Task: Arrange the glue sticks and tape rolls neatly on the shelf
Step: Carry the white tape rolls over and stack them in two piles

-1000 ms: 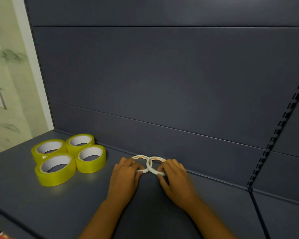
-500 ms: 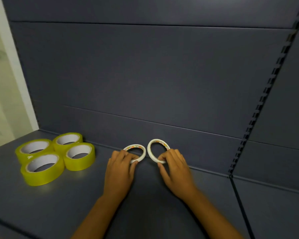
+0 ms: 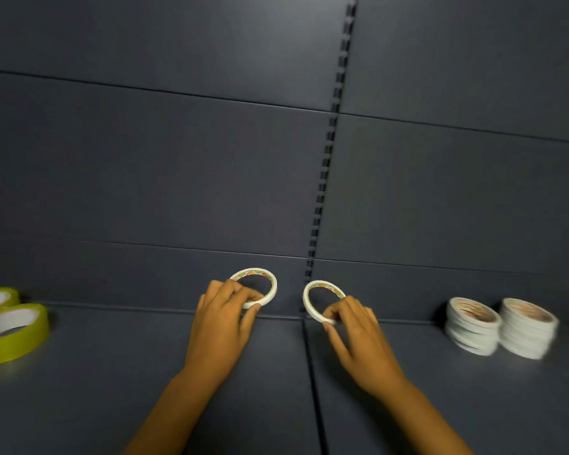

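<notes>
Two thin white tape rolls are held near the back of the dark grey shelf [image 3: 112,372]. My left hand [image 3: 224,320] pinches the left white roll [image 3: 271,284], lifted and tilted. My right hand [image 3: 355,336] pinches the right white roll [image 3: 307,300] at its near rim, tilted too. The rolls are apart, one on each side of the seam between shelf boards. Two stacks of the same thin white rolls [image 3: 470,326] [image 3: 528,330] stand at the right. Yellow tape rolls [image 3: 14,333] lie at the left edge. No glue sticks are in view.
A slotted upright [image 3: 326,165] runs up the dark back panel [image 3: 145,175] behind the hands. The shelf seam [image 3: 311,372] runs toward me between my forearms.
The view has swung right: the yellow rolls slid to the left edge and two white stacks came into view. My hands have drawn the two white rolls apart and moved them rightward.
</notes>
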A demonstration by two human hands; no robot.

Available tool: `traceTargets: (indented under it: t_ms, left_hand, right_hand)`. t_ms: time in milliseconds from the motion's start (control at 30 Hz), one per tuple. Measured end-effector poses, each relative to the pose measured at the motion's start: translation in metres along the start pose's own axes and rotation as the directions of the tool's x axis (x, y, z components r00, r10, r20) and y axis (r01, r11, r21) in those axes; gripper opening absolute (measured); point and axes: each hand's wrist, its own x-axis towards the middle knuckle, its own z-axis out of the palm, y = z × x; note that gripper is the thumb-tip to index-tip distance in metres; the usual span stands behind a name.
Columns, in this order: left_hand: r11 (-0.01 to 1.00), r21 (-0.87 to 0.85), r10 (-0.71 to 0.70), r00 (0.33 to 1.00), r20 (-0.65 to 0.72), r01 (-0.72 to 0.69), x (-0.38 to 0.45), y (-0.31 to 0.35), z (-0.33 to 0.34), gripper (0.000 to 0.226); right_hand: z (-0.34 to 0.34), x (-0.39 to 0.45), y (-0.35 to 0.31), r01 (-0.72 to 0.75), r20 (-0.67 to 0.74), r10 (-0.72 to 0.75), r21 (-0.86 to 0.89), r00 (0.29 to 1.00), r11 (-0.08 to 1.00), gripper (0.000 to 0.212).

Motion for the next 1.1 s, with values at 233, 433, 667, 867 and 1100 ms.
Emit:
traceTargets:
  t_ms: [233, 433, 667, 867, 1100]
  left_hand:
    - [0.974, -0.215, 0.072, 0.997, 0.014, -0.068, -0.011, 0.146, 0.014, 0.011]
    - [0.954, -0.278, 0.127, 0.991, 0.046, -0.109, -0.033, 0.248, 0.023, 0.015]
    - [0.941, -0.308, 0.170, 0.983, 0.062, -0.143, -0.039, 0.320, 0.044, 0.016]
    - [0.939, -0.310, 0.178, 0.981, 0.075, -0.146, -0.023, 0.336, 0.082, 0.013]
    - [0.936, -0.308, 0.189, 0.981, 0.035, -0.169, 0.006, 0.342, 0.147, 0.011]
  right_hand:
    - [-0.136, -0.080, 0.042, -0.054, -0.079, 0.044, -0.121, 0.996, 0.991, 0.008]
    - [-0.226, -0.141, 0.058, -0.072, -0.088, 0.057, -0.187, 0.994, 0.980, 0.009]
    - [-0.280, -0.176, 0.092, -0.073, -0.075, 0.059, -0.203, 0.995, 0.976, 0.013]
    - [-0.289, -0.173, 0.136, -0.103, -0.099, 0.084, -0.209, 0.991, 0.972, 0.008]
    - [-0.285, -0.149, 0.195, -0.106, -0.097, 0.087, -0.216, 0.992, 0.971, 0.013]
